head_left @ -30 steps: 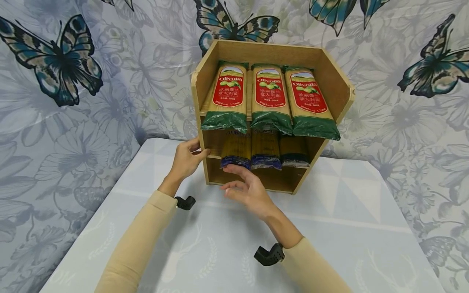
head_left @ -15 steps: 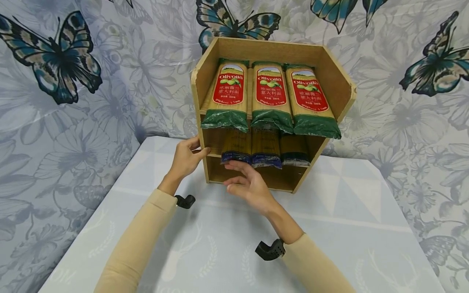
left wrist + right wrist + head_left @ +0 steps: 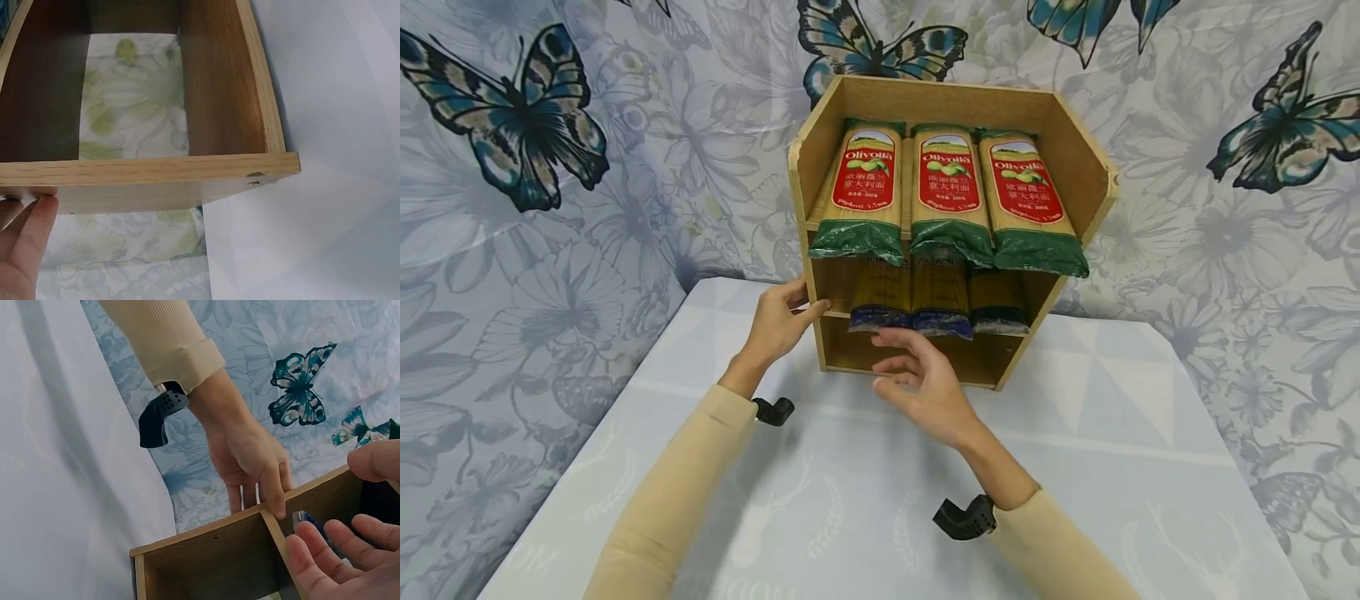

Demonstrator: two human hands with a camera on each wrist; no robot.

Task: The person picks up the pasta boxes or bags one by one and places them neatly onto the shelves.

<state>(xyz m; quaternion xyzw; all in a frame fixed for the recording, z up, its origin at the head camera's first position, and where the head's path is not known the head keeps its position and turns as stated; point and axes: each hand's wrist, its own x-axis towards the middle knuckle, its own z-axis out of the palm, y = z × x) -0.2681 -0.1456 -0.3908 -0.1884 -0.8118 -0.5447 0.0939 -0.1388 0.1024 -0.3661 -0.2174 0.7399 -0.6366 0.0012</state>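
Note:
A small wooden shelf stands on the table. Its left side panel is held by my left hand, the thumb over the front edge and the fingers on the outside. In the left wrist view that hand touches the panel at the left. My right hand hovers before the lower opening, fingers loosely bent and holding nothing. Just above its fingertips are blue-ended spaghetti packs, one left and one middle; contact is unclear. A dark-ended pack lies right of them.
On the top tier lie 3 green-ended spaghetti packs with red labels, jutting past the front edge. A pale patterned cloth covers the table. Behind the shelf hangs a butterfly-print backdrop. Each wrist wears a black camera mount.
My right hand has shifted slightly right, from under the left blue-ended pack towards the middle one. My left hand keeps its hold on the side panel. The packs look unmoved.

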